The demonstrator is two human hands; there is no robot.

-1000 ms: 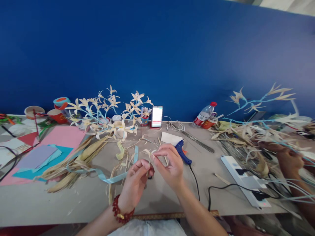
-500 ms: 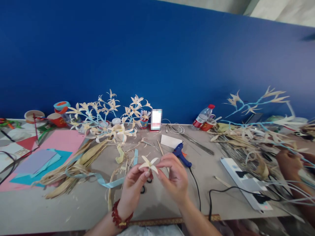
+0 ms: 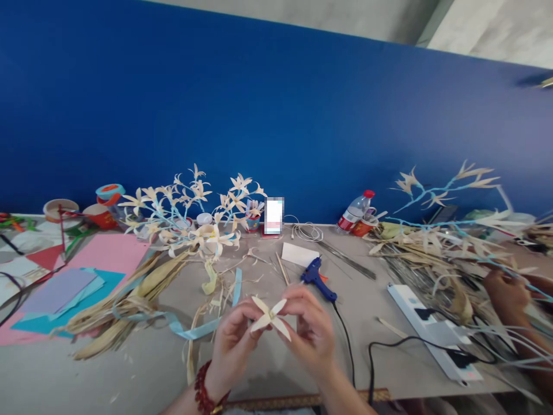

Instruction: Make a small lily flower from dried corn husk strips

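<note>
A cream, star-shaped artificial flower with pointed petals faces me at the lower middle of the head view. My left hand pinches it from the left, a red bead bracelet on that wrist. On the other side, the thumb and fingers of my right hand are closed on it too. My fingers hide whatever is behind the petals. Just beyond my right hand lies a blue glue gun with a black cord. Light blue ribbon and dried husk scraps lie left of my hands.
Flower branches stand at the back left, near pink paper and dried husks. A bottle, a white power strip and wires are on the right. Another person's hand works among branches at the far right.
The flower has tilted so its centre faces me more, and it sits slightly lower. Both hands have shifted a little. The whole view has moved slightly.
</note>
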